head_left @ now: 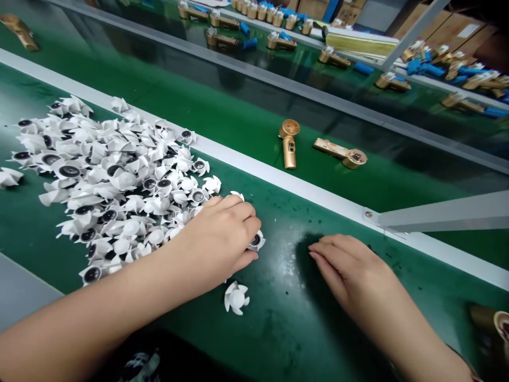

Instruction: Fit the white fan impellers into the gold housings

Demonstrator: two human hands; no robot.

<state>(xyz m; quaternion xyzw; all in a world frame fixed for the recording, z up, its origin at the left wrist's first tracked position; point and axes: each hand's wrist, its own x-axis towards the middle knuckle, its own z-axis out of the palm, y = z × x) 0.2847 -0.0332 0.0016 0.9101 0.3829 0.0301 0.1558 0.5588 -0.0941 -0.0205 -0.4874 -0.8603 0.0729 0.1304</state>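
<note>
At the right edge of the white fan-blade pile (pixel 131 180), left hand (pixel 225 233) has fingers curled on a white fan blade (pixel 256 241). Right hand (pixel 345 265), fingers nearly closed, no visible item, near green table (pixel 278 334); gold fan bodies (pixel 290 151) beyond, far side.

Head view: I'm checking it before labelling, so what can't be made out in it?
All in the head view:
- Left hand: its palm side is hidden by its back, so its grip on the white rotor is unclear.
- Right hand: its palm is turned away.
- Pile of rotors: upper ones cover the lower.
- Gold part at lower right: blurred, cut off by the edge.
- Carton label: too small to read.
</note>
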